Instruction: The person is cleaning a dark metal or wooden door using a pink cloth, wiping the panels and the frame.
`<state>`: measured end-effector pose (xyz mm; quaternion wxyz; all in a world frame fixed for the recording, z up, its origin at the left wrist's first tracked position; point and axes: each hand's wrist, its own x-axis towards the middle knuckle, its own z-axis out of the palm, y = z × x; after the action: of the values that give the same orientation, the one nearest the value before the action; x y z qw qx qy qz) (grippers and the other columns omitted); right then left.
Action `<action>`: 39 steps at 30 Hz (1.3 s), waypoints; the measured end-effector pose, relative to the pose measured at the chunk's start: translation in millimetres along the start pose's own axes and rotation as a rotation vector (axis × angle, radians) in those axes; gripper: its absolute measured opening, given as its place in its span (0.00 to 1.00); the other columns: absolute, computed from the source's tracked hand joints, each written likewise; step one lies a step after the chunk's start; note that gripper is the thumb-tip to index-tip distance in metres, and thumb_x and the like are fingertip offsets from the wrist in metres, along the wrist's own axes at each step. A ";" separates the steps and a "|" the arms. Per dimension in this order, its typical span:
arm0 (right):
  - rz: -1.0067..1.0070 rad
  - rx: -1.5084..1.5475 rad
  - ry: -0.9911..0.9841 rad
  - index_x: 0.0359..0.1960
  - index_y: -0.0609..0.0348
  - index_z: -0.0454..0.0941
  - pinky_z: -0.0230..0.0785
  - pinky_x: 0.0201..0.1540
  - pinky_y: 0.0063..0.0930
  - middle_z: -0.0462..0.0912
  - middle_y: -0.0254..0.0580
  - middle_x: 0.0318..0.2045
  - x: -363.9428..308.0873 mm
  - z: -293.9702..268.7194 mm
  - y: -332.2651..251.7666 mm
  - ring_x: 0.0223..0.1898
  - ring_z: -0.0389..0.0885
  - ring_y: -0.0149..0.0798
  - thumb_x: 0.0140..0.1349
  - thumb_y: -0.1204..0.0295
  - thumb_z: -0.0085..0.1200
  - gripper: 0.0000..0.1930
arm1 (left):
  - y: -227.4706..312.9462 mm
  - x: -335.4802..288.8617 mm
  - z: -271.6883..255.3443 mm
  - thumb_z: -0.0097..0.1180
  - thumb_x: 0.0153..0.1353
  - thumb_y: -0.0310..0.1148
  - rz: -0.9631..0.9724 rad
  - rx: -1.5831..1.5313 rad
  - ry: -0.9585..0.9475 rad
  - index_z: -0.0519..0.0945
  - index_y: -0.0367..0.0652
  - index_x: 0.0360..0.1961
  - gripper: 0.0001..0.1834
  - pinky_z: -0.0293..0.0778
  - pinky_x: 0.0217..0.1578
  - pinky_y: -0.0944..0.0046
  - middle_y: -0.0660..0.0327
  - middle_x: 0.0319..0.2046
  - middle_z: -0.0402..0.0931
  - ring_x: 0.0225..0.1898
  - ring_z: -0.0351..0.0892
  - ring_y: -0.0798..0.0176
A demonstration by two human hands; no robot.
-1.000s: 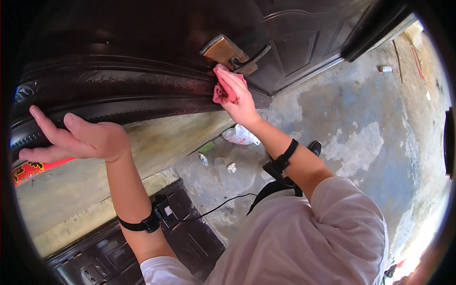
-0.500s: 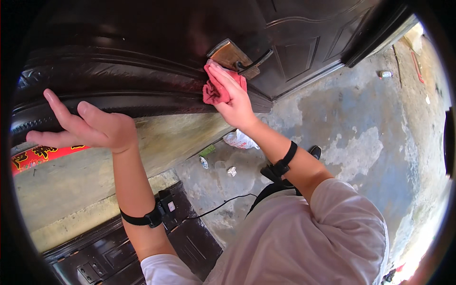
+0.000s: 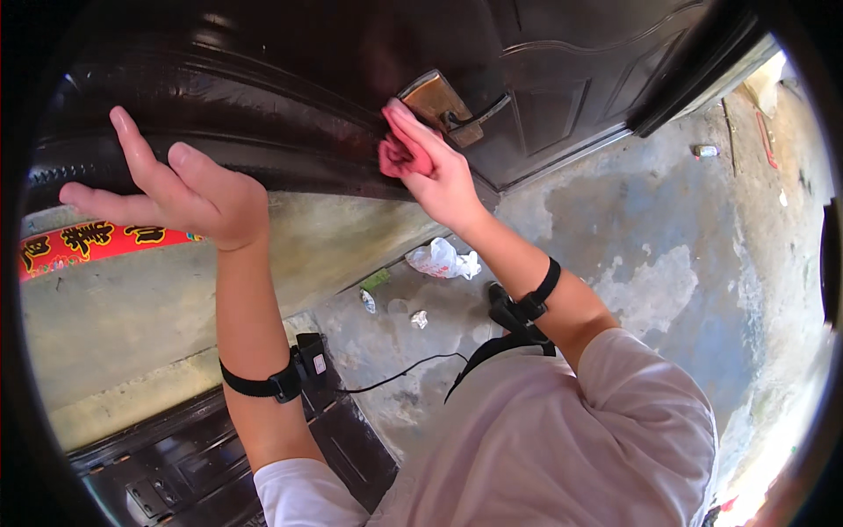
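A folded red cloth (image 3: 400,156) is in my right hand (image 3: 446,180), which presses it against the dark brown door frame beside the door's lock. Close to those fingertips sits a bronze lock plate (image 3: 432,95) with a dark lever handle (image 3: 488,111). The handle belongs to a dark panelled door (image 3: 562,44). My left hand (image 3: 198,195) is raised at the left with its fingers spread and nothing in them. It is in front of the moulded frame (image 3: 237,97); whether it touches the frame I cannot tell.
A red paper strip (image 3: 105,241) with gold characters is on the wall behind my left hand. On the concrete floor (image 3: 615,220) lie a white plastic bag (image 3: 443,259), crumpled litter (image 3: 419,320) and a can (image 3: 706,151). Another dark door (image 3: 202,465) is at the lower left. A black cable (image 3: 404,371) trails by my side.
My right hand has turned more edge-on, and less of the red cloth shows. My left hand appears slightly further right. The view has shifted a little, showing more of the red strip.
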<state>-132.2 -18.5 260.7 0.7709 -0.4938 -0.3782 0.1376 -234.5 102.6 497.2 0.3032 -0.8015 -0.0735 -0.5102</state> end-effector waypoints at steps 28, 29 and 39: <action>-0.274 -0.501 -0.306 0.69 0.58 0.73 0.69 0.72 0.40 0.75 0.51 0.69 -47.8 -13.8 11.2 0.72 0.72 0.51 0.49 0.82 0.65 0.39 | 13.0 6.3 9.9 0.46 0.69 0.33 -0.032 -0.117 0.134 0.80 0.42 0.66 0.26 0.31 0.77 0.32 0.34 0.79 0.42 0.81 0.38 0.36; -0.274 -0.498 -0.317 0.69 0.58 0.73 0.69 0.72 0.40 0.75 0.51 0.69 -48.4 -16.6 8.1 0.72 0.72 0.51 0.49 0.82 0.65 0.39 | 11.9 6.6 10.0 0.46 0.69 0.33 -0.018 -0.122 0.133 0.80 0.42 0.66 0.26 0.31 0.77 0.32 0.34 0.79 0.43 0.81 0.38 0.37; -0.495 -0.402 -0.086 0.67 0.55 0.76 0.78 0.62 0.36 0.78 0.50 0.66 14.3 27.7 -71.2 0.63 0.82 0.47 0.53 0.75 0.68 0.35 | 12.0 -2.2 10.5 0.42 0.71 0.32 -0.067 0.077 0.153 0.79 0.42 0.67 0.26 0.41 0.77 0.38 0.38 0.78 0.53 0.79 0.45 0.31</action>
<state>-153.9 -25.7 335.0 0.6513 -0.5229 -0.5387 -0.1106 -222.2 99.3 487.3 0.3212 -0.7452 -0.0964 -0.5764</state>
